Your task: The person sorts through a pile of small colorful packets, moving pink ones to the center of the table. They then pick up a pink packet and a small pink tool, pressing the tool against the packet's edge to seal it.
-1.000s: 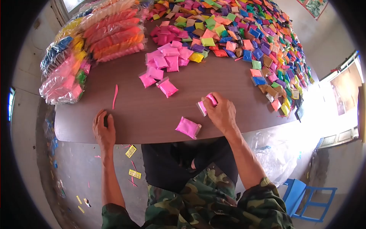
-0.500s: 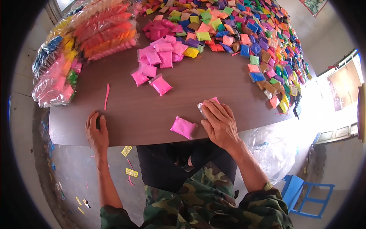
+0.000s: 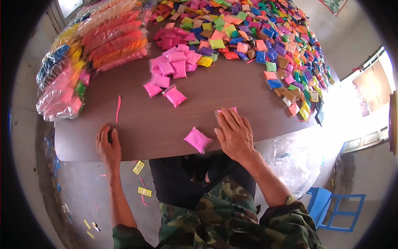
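Taking 12 o'clock as straight away from the person, the right hand (image 3: 235,140) lies palm-down on the desk (image 3: 166,124) over a pink packet (image 3: 229,110). Its fingers are stretched out nearly flat, pointing to about 11 o'clock, with the thumb a little apart on the 9 o'clock side. They rest on top of the packet; whether they pinch any of it I cannot tell. Only a strip of pink past the fingertips and a clear edge on the 9 o'clock side show, so the packet's long axis is hidden.

A second pink packet (image 3: 198,140) lies loose just beside this hand, at 9 o'clock from its middle and near 8 o'clock from its fingertips. Its long axis runs from 10 to 4 o'clock, across the line of those fingers. The right hand is clearly the nearer one: from the left hand (image 3: 108,146), the same packet sits well apart at 3 o'clock.

The left hand rests at the desk's near edge, fingers loosely curled, with a gap to the thumb and nothing visible in it. A thin pink strip (image 3: 119,109) lies near it at 1 o'clock, its length running roughly 12 to 6.
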Tool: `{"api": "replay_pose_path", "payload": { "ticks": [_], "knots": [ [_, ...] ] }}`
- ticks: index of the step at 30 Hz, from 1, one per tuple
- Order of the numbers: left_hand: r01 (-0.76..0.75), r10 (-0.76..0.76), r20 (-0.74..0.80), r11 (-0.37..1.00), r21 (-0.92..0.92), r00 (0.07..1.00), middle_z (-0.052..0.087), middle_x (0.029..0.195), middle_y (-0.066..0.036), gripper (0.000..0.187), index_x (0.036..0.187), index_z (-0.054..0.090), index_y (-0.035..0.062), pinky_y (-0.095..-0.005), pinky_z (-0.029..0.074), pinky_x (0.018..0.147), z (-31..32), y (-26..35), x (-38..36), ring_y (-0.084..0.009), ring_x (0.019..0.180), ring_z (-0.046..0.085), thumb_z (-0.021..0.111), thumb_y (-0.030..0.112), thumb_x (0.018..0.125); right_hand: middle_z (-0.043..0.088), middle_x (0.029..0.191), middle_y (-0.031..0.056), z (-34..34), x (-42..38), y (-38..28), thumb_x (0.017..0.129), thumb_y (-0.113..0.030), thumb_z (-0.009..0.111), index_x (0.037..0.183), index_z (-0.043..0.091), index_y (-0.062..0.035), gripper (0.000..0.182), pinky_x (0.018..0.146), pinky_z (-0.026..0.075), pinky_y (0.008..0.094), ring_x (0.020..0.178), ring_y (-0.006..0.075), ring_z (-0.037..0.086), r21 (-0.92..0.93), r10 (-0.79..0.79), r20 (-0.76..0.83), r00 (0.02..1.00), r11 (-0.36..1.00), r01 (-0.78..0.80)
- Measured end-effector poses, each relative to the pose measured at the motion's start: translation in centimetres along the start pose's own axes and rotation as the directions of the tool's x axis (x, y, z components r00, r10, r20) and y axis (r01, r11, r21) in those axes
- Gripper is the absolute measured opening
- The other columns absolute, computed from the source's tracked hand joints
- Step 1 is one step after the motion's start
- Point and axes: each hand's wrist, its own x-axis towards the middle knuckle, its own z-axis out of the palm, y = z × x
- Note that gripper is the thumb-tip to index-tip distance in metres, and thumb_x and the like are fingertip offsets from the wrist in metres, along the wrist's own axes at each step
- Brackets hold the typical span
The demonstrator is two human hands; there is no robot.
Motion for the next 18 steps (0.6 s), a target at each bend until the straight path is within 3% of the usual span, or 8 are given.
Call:
{"api": "replay_pose_path", "payload": {
  "ticks": [5,9,15,18],
  "knots": [
    [0.008,-0.008,-0.005,1.000,0.019,1.000,0.074,0.138,-0.016,0.029,0.127,0.075,-0.0015,-0.0478,0.052,0.114,0.2,-0.4,-0.1,-0.0370,0.132,0.067,0.071,0.019,0.108,0.057,0.157,0.0200,-0.6,-0.4,1.7,0.104,-0.026,0.069,0.148,0.063,0.0021,0.052,0.113,0.051,0.0514,0.145,0.0390,0.057,0.107,0.048,-0.104,0.993,0.994,-0.037],
    [0.044,-0.044,0.007,0.999,0.027,0.999,0.073,0.141,-0.017,0.030,0.130,0.075,-0.0012,-0.0470,0.053,0.113,0.0,0.3,-0.1,-0.0368,0.133,0.067,0.071,0.019,0.108,0.057,0.158,0.0171,-1.2,-1.7,2.3,0.104,-0.025,0.071,0.146,0.066,-0.0011,0.049,0.115,0.049,0.0531,0.145,0.0394,0.056,0.030,0.013,-0.023,1.000,0.999,-0.012],
    [-0.009,0.008,0.012,0.996,0.091,1.000,0.074,0.139,-0.017,0.029,0.127,0.075,-0.0011,-0.0485,0.051,0.114,0.1,-0.3,0.0,-0.0377,0.134,0.065,0.072,0.021,0.107,0.058,0.152,0.0133,-1.2,-0.5,1.4,0.102,-0.027,0.074,0.144,0.069,-0.0052,0.048,0.107,0.048,0.0527,0.138,0.0337,0.057,-0.052,0.023,-0.033,0.999,0.998,-0.025],
    [0.006,-0.006,0.011,0.998,0.062,1.000,0.074,0.139,-0.016,0.029,0.126,0.075,-0.0005,-0.0485,0.050,0.115,0.1,-0.1,0.0,-0.0377,0.134,0.066,0.073,0.021,0.107,0.061,0.146,0.0115,-1.4,0.0,1.0,0.100,-0.028,0.076,0.137,0.073,-0.0066,0.043,0.106,0.048,0.0513,0.134,0.0328,0.058,-0.009,0.074,-0.031,0.997,0.997,-0.075]
  ]
}}
